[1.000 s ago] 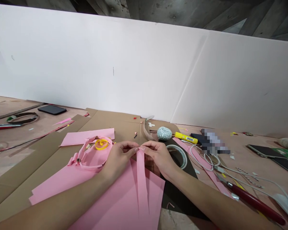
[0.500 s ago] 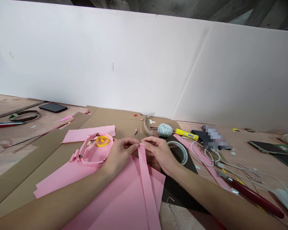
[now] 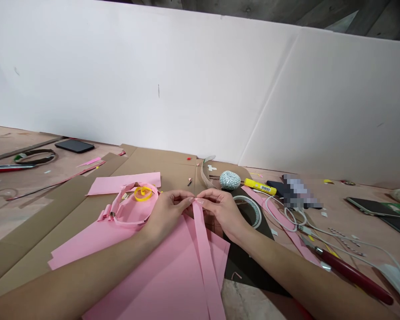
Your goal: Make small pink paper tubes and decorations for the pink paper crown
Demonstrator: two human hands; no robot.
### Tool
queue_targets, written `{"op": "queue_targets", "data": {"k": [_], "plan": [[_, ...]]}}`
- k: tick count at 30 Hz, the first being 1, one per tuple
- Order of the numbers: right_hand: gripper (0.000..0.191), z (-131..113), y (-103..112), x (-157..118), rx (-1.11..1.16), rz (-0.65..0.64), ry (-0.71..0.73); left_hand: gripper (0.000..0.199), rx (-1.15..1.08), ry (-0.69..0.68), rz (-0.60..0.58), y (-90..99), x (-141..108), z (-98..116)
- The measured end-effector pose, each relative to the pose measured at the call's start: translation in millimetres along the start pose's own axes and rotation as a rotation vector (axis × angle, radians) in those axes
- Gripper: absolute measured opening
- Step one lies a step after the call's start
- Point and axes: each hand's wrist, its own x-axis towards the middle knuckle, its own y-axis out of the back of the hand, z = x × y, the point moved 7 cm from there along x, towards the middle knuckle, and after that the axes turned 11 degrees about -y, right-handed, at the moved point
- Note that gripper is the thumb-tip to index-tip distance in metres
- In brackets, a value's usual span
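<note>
A long pink paper strip (image 3: 204, 249) has its far end pinched between the thumbs and fingers of both my hands. My left hand (image 3: 168, 211) grips that end from the left, and my right hand (image 3: 222, 209) from the right, fingertips almost touching. The fingers partly hide the end. From there the strip runs down towards me over pink paper sheets (image 3: 146, 275). Left of my left hand lies a pink paper ring (image 3: 128, 222) with small rolled loops on its side and a yellow paper coil (image 3: 142, 194) within it.
Brown cardboard (image 3: 153, 160) lies underneath. To the right are a tape roll (image 3: 258, 218), a patterned ball (image 3: 230, 180), a yellow glue stick (image 3: 260, 186), a white cable (image 3: 340, 234) and a red-handled knife (image 3: 353, 273). Phones lie at both sides; a white panel (image 3: 136, 80) stands behind.
Both hands keep their pinch on the strip's end, with barely any finger movement. The whole view has shifted slightly.
</note>
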Motion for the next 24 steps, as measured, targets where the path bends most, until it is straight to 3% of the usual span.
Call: {"op": "queue_targets", "data": {"k": [10,14,19,24], "plan": [[0.025,4,3,3,0.024,-0.006,-0.021,0.021,-0.017,-0.042,0.004,1.9,0,0],[0.036,3,6,4,0.07,-0.071,-0.051,0.027,-0.078,-0.057,-0.116,-8.3,-2,8],[0.06,-1,2,0,0.11,-0.253,-0.116,0.034,-0.026,-0.051,-0.305,-18.6,-6,16],[0.065,-3,3,-1,0.06,-0.281,-0.154,0.036,0.04,-0.031,-0.321,-16.2,-6,19]]}}
